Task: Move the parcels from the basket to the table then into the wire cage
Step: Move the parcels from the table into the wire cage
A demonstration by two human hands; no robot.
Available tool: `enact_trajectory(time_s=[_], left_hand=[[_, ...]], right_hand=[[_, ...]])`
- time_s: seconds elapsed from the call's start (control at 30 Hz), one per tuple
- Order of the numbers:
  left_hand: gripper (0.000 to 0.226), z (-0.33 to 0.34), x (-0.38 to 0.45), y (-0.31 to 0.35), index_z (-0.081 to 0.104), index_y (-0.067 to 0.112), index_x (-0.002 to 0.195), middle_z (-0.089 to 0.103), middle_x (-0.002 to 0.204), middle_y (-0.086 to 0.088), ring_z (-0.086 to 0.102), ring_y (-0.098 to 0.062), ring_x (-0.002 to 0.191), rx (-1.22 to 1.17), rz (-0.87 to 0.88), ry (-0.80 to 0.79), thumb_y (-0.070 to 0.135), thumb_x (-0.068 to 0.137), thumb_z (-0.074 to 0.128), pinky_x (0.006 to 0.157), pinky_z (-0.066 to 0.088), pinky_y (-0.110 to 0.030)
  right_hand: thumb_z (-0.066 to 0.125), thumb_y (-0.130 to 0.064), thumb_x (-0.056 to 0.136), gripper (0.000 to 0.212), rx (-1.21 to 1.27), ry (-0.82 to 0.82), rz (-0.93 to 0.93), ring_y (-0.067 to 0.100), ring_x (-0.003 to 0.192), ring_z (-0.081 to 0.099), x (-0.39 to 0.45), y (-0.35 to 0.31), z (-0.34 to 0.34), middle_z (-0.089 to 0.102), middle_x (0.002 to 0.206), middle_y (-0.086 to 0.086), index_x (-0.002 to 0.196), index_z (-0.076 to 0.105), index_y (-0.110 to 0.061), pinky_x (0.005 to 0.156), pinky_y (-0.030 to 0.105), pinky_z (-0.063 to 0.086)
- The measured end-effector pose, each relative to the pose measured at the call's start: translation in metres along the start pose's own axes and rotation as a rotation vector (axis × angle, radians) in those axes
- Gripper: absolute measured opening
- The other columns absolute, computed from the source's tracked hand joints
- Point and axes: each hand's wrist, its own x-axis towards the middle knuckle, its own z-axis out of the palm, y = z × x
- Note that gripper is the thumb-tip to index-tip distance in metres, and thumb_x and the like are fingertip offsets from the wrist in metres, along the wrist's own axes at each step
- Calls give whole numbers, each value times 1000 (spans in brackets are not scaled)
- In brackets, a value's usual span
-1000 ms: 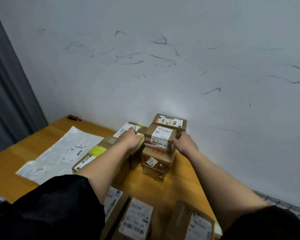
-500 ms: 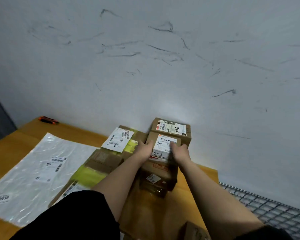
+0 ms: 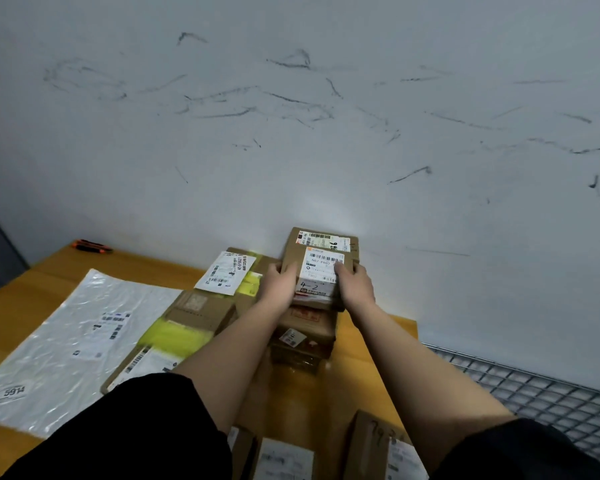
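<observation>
Both hands are clamped on the small cardboard parcel marked "4-2", which tops a stack of cartons on the wooden table, at about twelve o'clock from where the person stands. The left hand grips its left side and the right hand its right side, fingers curled round the edges and thumbs on the label. What worries me is the pile underneath: the cartons sit unevenly, so a lift that drags or tilts could, I'd judge, pull the next one askew and topple the lot toward the table's right edge. Another labelled box sits just behind, touching or nearly so, against the scuffed wall; a careless pull might snag it too. A squeeze from the sides alone could also let a smooth carton slip, though I can't tell its weight. As for containers, the wire cage shows at about three to four o'clock, beside and below the table; only its mesh is in view, and I see nothing in that part. The basket isn't visible. At ten o'clock lie a long flat box with yellow tape and a plastic mailer bag; more parcels sit at six o'clock, and an orange-handled tool lies at the far corner.
</observation>
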Motion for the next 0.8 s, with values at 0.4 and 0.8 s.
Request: enact_trajectory(time_s=[0.4,0.8], left_hand=[[56,113,-168,15,42,27,138,48,136,-9,52,-29,119,-16,229,-31,52,89,51,106,40,-43],[78,270,-292,-57,42,22,132,60,126,-8,60,-27,110,-46,64,-338,60,66,58,100,46,-42]], right_hand=[[60,-55,76,71,268,-66,-117,25,111,61,-101,35,-194,59,127,3,138,36,-30,95,43,51],[61,-42,90,60,207,4,120,26,108,61,-157,169,-385,57,127,10,135,37,-11,84,39,55]])
